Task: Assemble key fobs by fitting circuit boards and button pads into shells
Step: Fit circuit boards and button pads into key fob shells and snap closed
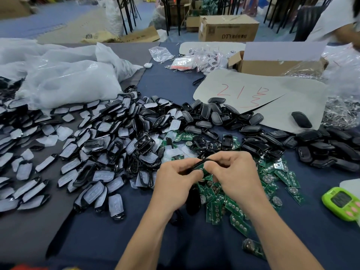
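**Pinching one shell in both hands, most of it covered**

Scanning from the left, I see white plastic bags (64, 78) slumped on the counter (109, 238), their far side cut off by the frame. Beside and below them spreads a heap of black frames with white button pads (97, 145). I cannot tell which pads are seated and which lie loose.

At centre the hands are drawn close together just above the counter. The left hand (175, 184) and right hand (235, 178) both pinch a thin black shell (199, 162), seen nearly edge-on. A green circuit board (201, 169) shows just under it between the thumbs, touching the shell. Fingers cover most of both, so I cannot tell whether the board is fully seated. Dark pieces under the left wrist are partly hidden.

Right of the hands, loose circuit boards (272, 178) lie scattered on the blue cloth. Beyond them a pile of black shell halves (233, 121) overlaps a grey sheet (272, 90) marked in red. Farther right a green timer (341, 201) is clipped by the frame edge. Another person (335, 18) shows only in part at the top corner.
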